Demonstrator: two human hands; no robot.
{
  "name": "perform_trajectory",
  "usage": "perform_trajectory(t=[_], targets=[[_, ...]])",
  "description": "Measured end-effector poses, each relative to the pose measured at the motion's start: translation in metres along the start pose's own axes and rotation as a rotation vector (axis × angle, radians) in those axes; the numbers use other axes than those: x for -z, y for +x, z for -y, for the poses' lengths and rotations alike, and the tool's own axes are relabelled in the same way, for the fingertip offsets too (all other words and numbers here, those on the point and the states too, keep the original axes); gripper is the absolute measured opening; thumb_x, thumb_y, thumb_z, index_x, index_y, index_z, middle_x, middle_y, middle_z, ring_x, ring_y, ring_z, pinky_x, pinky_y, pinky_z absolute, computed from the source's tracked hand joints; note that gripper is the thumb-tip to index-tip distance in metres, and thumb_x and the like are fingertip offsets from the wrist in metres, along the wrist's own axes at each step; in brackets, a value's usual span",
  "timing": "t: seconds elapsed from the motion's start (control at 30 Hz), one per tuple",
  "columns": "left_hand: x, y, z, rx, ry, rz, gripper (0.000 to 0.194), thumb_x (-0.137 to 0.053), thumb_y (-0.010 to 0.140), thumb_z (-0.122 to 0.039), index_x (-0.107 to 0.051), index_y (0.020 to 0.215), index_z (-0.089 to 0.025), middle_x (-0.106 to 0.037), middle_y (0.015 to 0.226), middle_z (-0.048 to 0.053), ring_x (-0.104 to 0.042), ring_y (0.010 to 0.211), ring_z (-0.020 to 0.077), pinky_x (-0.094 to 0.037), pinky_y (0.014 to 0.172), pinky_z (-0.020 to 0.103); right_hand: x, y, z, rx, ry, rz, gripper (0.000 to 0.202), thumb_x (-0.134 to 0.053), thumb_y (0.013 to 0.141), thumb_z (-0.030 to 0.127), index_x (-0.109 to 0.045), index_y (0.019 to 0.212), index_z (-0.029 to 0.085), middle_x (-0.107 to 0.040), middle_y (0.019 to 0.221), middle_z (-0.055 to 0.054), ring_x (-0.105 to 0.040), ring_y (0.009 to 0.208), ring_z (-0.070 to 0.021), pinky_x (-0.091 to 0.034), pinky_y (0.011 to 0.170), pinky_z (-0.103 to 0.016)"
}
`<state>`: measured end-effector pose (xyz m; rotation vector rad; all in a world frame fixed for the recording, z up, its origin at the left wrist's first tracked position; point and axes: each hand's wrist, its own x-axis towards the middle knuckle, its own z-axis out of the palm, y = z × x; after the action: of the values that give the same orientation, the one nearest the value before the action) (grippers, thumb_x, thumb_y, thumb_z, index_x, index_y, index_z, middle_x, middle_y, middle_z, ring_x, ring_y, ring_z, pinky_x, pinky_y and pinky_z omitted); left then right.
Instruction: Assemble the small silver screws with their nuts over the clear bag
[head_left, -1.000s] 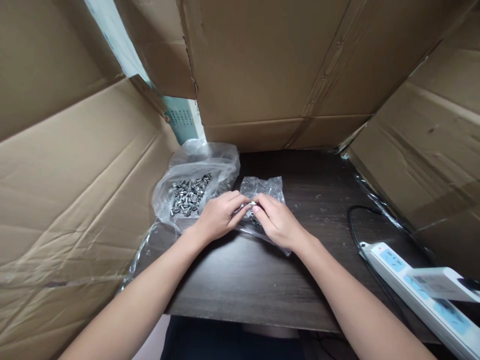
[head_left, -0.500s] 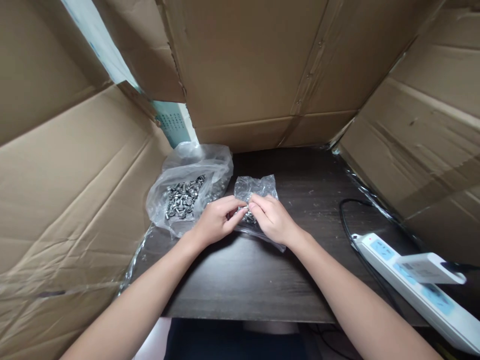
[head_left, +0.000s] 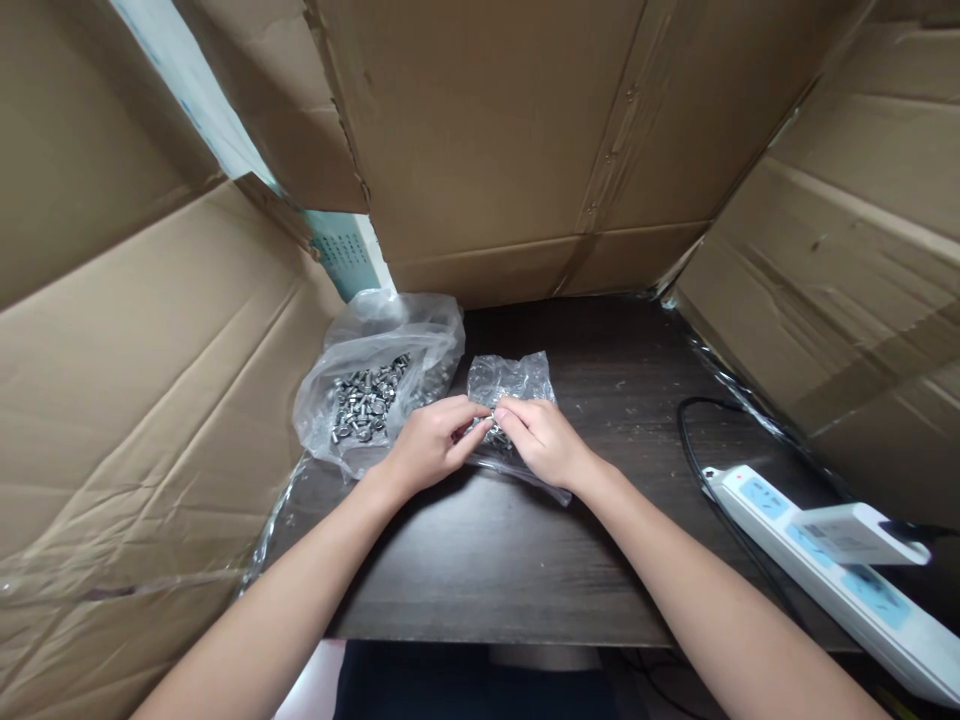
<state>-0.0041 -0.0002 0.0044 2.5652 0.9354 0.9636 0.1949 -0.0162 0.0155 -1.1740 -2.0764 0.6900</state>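
Note:
My left hand [head_left: 435,440] and my right hand [head_left: 544,440] meet over a small clear plastic bag [head_left: 514,375] on the dark table. Thumb and forefinger of each are pinched together, fingertips nearly touching. Between them is a small shiny metal fastener [head_left: 493,413], mostly covered by the fingers, so its exact shape is hidden. More small metal parts [head_left: 496,437] lie on the bag beneath the fingers. Left of my left hand, a larger clear plastic bag [head_left: 315,400] stands open with many metal bolts [head_left: 367,400] inside.
Cardboard walls [head_left: 495,130] enclose the table [head_left: 480,570] at the back and both sides. At the right lies a white power strip [head_left: 810,570] with a white plug adapter [head_left: 862,535] in it. A black cable [head_left: 686,430] curves beside the strip.
Both hands keep their pinch over the small bag; the right fingertips have shifted very slightly. The view has tilted a little. The bags stay in place.

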Motion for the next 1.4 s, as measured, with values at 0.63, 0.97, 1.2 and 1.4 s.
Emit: perform_trajectory(t=[0.63, 0.97, 1.2, 1.4], targets=[[0.0023, 0.0011, -0.0024, 0.017, -0.013, -0.004, 0.022, -0.051, 0.101, -0.028, -0.069, 0.102, -0.015, -0.06, 0.074, 0.002, -0.057, 0.067, 0.0133, -0.043, 0.065, 0.024, 0.0005, 0.0, -0.0014, -0.014, 0.063, -0.023, 0.029, -0.04, 0.102, 0.03, -0.045, 0.074, 0.021, -0.05, 0.067, 0.003, -0.047, 0.062, -0.0137, -0.032, 0.062, -0.028], [0.0012, 0.0009, -0.001, 0.018, 0.011, 0.023, 0.021, -0.052, 0.101, -0.027, -0.07, 0.099, -0.015, -0.059, 0.071, 0.001, -0.055, 0.065, 0.0127, -0.041, 0.063, 0.024, -0.002, 0.0, -0.0009, -0.032, -0.039, -0.001, 0.035, -0.038, 0.1, 0.03, -0.037, 0.066, 0.022, -0.045, 0.059, 0.003, -0.042, 0.055, -0.0135, -0.028, 0.059, -0.029], [0.001, 0.0, 0.0022, 0.029, 0.017, 0.014, 0.021, -0.054, 0.1, -0.027, -0.07, 0.102, -0.014, -0.058, 0.071, 0.0, -0.054, 0.065, 0.0122, -0.04, 0.062, 0.024, 0.0022, -0.0009, 0.0029, -0.048, -0.016, -0.001, 0.018, -0.042, 0.099, 0.027, -0.048, 0.082, 0.022, -0.058, 0.076, 0.001, -0.052, 0.069, -0.0156, -0.032, 0.065, -0.028], [0.0005, -0.0009, 0.0024, 0.021, 0.022, 0.029, 0.022, -0.053, 0.1, -0.027, -0.07, 0.101, -0.014, -0.058, 0.07, 0.0, -0.053, 0.064, 0.0118, -0.039, 0.062, 0.023, -0.0014, 0.0011, -0.0019, -0.039, 0.01, 0.013, 0.03, -0.039, 0.1, 0.028, -0.039, 0.07, 0.022, -0.049, 0.064, 0.002, -0.045, 0.061, -0.0138, -0.03, 0.062, -0.028]])
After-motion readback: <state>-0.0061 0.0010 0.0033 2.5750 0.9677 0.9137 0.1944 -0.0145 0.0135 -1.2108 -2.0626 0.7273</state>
